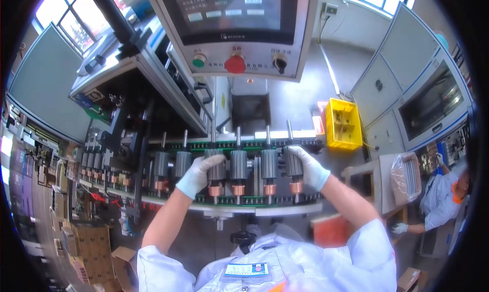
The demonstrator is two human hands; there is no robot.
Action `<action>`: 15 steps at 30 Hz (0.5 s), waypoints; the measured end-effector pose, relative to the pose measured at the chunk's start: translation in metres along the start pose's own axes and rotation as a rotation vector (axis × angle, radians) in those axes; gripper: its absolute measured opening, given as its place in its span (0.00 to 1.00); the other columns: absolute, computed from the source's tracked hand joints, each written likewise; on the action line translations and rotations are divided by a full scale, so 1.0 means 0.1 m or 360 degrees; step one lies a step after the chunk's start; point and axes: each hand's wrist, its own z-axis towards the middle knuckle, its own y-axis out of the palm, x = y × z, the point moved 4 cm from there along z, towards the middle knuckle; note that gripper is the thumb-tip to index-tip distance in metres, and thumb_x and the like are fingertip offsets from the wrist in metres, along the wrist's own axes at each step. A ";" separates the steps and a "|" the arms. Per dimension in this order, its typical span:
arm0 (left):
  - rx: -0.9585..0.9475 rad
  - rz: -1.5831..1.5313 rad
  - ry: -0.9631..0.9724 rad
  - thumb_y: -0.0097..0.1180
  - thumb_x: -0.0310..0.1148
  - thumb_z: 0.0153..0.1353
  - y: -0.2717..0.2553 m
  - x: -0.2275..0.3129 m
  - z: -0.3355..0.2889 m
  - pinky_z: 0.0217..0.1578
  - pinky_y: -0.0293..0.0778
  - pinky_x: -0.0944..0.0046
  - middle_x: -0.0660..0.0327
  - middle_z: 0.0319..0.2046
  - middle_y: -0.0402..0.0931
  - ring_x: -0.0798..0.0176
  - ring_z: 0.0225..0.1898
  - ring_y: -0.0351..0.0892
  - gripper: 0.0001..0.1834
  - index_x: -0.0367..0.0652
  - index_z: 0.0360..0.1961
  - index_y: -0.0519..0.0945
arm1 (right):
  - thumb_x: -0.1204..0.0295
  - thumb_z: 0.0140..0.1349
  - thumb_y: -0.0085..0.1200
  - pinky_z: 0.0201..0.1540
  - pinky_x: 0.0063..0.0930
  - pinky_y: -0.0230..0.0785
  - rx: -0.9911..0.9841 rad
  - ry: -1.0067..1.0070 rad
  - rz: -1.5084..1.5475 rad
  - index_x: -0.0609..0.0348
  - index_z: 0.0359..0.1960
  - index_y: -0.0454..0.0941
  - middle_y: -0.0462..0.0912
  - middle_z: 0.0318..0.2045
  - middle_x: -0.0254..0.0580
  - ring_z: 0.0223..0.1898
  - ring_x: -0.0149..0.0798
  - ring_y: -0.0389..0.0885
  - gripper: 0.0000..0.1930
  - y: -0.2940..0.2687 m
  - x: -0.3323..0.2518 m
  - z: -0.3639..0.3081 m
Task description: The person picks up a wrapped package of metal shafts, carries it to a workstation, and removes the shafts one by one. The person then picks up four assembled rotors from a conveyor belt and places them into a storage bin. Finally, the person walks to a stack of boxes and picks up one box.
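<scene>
A row of motor armatures lies across a chain conveyor, each with a grey slotted core, a steel shaft pointing away from me and a copper commutator at the near end. My left hand, in a white glove, is closed round one armature near the middle of the row. At the row's right end, my gloved right hand grips another armature from its right side. Two armatures stand between my hands, untouched. The undersides of both grips are hidden.
Above the conveyor hangs a control panel with a screen and a red button. A machine frame rises at the left. Rightward are a yellow bin, a grey cabinet and a co-worker. Cardboard boxes stand lower left.
</scene>
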 end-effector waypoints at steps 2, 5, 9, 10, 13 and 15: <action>-0.0098 -0.0113 -0.0070 0.62 0.39 0.61 0.26 0.04 -0.02 0.46 0.80 0.61 0.59 0.40 0.83 0.63 0.41 0.83 0.19 0.37 0.48 0.79 | 0.57 0.63 0.59 0.42 0.34 0.76 -0.0058 -0.0045 -0.0002 0.49 0.46 0.77 0.82 0.38 0.34 0.40 0.32 0.82 0.15 0.22 -0.02 -0.02; -0.0279 -0.0142 -0.0178 0.63 0.36 0.60 0.50 -0.07 0.05 0.48 0.78 0.63 0.58 0.44 0.81 0.65 0.43 0.82 0.22 0.35 0.52 0.77 | 0.59 0.62 0.62 0.42 0.27 0.75 -0.0198 -0.0149 -0.0203 0.53 0.45 0.79 0.81 0.38 0.29 0.37 0.26 0.80 0.15 0.48 0.01 0.04; -0.0172 0.0061 -0.0143 0.65 0.33 0.59 0.67 0.00 0.04 0.47 0.78 0.64 0.59 0.44 0.81 0.66 0.43 0.81 0.21 0.35 0.51 0.78 | 0.61 0.61 0.63 0.42 0.24 0.72 -0.0148 -0.0255 -0.0359 0.56 0.43 0.81 0.81 0.36 0.28 0.37 0.23 0.77 0.14 0.68 0.12 0.07; -0.0163 0.0005 -0.0076 0.68 0.34 0.57 0.73 0.01 0.00 0.47 0.77 0.65 0.59 0.43 0.81 0.67 0.42 0.81 0.22 0.35 0.50 0.78 | 0.63 0.61 0.63 0.43 0.24 0.72 -0.0114 -0.0333 -0.0393 0.57 0.42 0.81 0.81 0.35 0.28 0.38 0.23 0.77 0.13 0.72 0.09 0.04; -0.0051 0.0217 0.0152 0.68 0.37 0.56 0.82 0.01 -0.16 0.46 0.77 0.66 0.62 0.41 0.81 0.70 0.41 0.79 0.24 0.35 0.51 0.79 | 0.65 0.59 0.65 0.46 0.25 0.71 -0.0167 -0.0618 -0.0723 0.60 0.43 0.81 0.81 0.38 0.31 0.42 0.24 0.76 0.15 0.90 0.04 -0.13; -0.0070 0.0159 0.0323 0.67 0.36 0.55 0.94 0.04 -0.38 0.43 0.78 0.64 0.63 0.42 0.81 0.70 0.41 0.79 0.26 0.35 0.53 0.77 | 0.66 0.56 0.67 0.51 0.27 0.71 -0.0096 -0.0676 -0.0890 0.62 0.47 0.78 0.80 0.44 0.35 0.45 0.27 0.76 0.20 0.93 0.13 -0.22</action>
